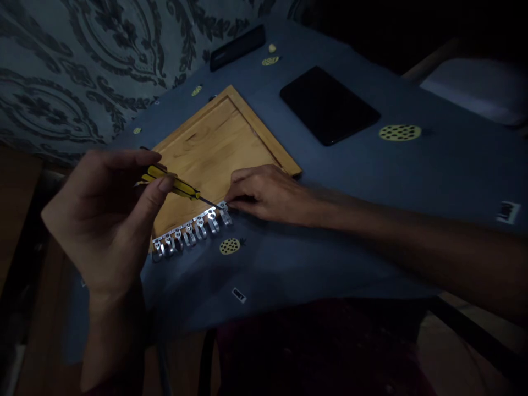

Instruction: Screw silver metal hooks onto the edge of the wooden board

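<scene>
My left hand pinches the yellow and black handle of a screwdriver between thumb and fingers. The screwdriver's thin shaft slants down to the right, its tip at the right end of a metal hook strip. Several shiny hooks hang in a row from this strip, which lies along the near edge of a wooden board. My right hand rests at the strip's right end, fingertips pressed together by the last hook; whatever they hold is too small to tell.
A black tablet lies on the blue tablecloth beyond my right hand. A dark phone-like object is at the back, near a patterned wall or cloth. A pale object stands at the right.
</scene>
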`<state>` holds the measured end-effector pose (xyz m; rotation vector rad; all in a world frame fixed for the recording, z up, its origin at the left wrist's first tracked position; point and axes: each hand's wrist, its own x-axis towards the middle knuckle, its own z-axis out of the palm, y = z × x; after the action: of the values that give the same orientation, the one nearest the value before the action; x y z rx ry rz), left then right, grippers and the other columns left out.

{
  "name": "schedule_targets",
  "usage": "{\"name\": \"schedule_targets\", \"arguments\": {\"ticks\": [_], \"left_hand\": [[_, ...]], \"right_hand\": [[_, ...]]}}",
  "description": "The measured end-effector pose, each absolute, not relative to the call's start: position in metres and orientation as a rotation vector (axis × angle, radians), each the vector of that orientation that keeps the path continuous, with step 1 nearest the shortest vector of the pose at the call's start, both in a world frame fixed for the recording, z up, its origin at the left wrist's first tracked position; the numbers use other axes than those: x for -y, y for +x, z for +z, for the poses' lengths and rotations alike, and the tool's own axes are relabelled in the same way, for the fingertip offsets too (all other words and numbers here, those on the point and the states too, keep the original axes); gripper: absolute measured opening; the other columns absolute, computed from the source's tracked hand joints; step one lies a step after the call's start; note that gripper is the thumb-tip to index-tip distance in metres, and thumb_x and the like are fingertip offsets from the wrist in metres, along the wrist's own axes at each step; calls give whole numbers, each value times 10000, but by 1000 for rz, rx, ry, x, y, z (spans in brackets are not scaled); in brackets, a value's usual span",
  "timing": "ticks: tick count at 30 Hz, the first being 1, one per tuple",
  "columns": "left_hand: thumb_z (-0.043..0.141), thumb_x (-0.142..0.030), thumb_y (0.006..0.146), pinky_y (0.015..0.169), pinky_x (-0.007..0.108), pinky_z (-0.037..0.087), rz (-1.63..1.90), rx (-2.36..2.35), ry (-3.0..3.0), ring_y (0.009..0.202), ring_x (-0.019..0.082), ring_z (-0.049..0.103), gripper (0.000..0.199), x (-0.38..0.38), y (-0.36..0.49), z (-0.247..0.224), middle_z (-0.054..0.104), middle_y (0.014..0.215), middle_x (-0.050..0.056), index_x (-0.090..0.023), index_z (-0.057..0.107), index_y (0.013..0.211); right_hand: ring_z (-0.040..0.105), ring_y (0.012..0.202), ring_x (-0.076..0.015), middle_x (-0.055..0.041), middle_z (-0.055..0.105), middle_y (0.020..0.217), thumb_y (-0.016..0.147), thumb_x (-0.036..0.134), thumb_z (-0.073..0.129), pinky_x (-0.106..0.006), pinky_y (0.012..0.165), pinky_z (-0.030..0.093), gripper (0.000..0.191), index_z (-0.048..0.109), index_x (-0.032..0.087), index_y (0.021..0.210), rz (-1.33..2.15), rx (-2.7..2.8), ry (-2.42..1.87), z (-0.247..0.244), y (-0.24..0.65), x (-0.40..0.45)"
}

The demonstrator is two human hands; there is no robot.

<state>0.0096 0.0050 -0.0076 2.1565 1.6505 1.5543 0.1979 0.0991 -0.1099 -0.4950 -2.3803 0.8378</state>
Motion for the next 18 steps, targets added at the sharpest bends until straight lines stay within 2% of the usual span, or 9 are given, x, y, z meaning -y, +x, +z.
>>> {"name": "schedule_targets", "arguments": {"ticks": [4, 8, 11, 18], "left_hand": [[831, -14, 731, 699, 212, 672, 1573, -1641, 2163, 870, 112, 732, 376, -6, 10, -8, 771, 937, -58, -277, 803, 999], [866, -67, 740, 778, 326, 713, 1560, -1695, 2196, 861, 158, 748, 360, -6, 8, -7, 776, 929, -37, -307, 807, 1001], [877, -116, 756, 768, 394, 727, 1540, -1744, 2210, 850, 198, 754, 329, -5, 7, -7, 776, 928, -15, -328, 810, 998], [883, -108, 740, 734, 390, 725, 1575, -1722, 2201, 803, 198, 751, 328, -6, 6, -8, 770, 896, -10, -317, 814, 983]], "right_hand": [[669, 787, -143, -43, 760, 918, 936, 96, 701, -282, 696, 469, 134, 823, 145, 961, 842, 2390, -511, -109, 198, -98], [671, 786, -140, -40, 761, 916, 934, 91, 702, -277, 693, 470, 134, 820, 149, 960, 820, 2382, -499, -110, 198, -99], [675, 788, -143, -41, 763, 913, 936, 97, 698, -279, 694, 475, 129, 815, 150, 939, 803, 2380, -476, -111, 198, -100], [676, 795, -143, -42, 766, 928, 937, 95, 695, -281, 690, 472, 134, 815, 151, 952, 821, 2392, -496, -110, 199, -99]]}}
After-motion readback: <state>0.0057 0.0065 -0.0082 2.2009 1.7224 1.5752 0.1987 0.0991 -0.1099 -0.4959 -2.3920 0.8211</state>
